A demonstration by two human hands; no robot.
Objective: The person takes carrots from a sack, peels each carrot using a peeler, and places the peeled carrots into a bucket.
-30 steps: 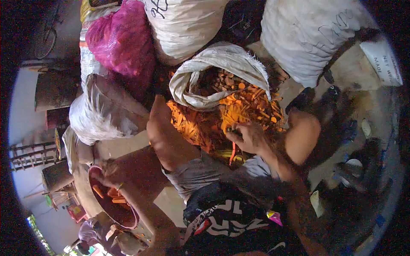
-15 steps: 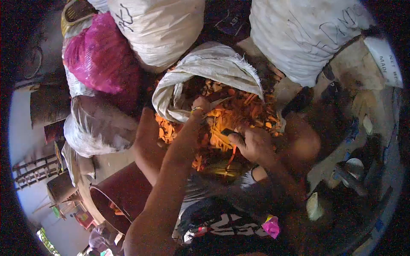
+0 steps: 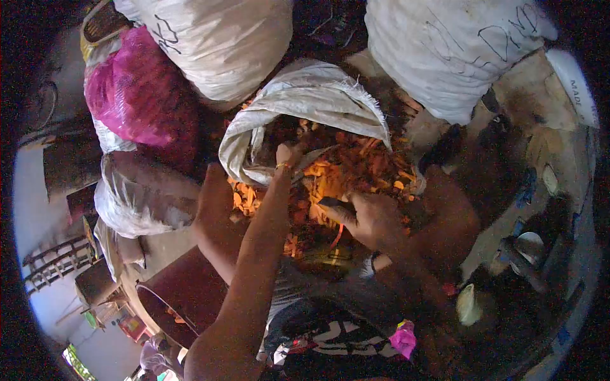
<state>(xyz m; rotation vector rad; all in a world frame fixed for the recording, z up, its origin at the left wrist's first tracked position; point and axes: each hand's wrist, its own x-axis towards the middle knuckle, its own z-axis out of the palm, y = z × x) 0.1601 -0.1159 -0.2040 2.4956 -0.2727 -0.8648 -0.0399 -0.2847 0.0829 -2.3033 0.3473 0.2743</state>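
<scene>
My left hand (image 3: 288,155) reaches into the mouth of a white woven sack (image 3: 311,95), its fingers curled; whatever they hold is hidden. Orange and yellow chopped pieces (image 3: 356,162), like peelings or slices, fill the sack opening and spill toward my lap. Over the near side of this heap, my right hand (image 3: 375,219) is closed, the thumb stretched to the left. A small dark piece (image 3: 330,204) shows at the thumb's tip; I cannot tell whether it is held or worn. A thin orange strip (image 3: 338,236) hangs just below that hand.
Stuffed white sacks (image 3: 438,57) and a pink sack (image 3: 136,95) stand around the heap. At lower left a dark red tub (image 3: 181,295) lies tilted with orange bits inside. A pink wrapper (image 3: 403,338) rests near my lap. A person (image 3: 155,355) shows at the lower left.
My left hand has shifted slightly up and left inside the sack mouth. My right hand has turned a little, its thumb now lower and pointing more to the left.
</scene>
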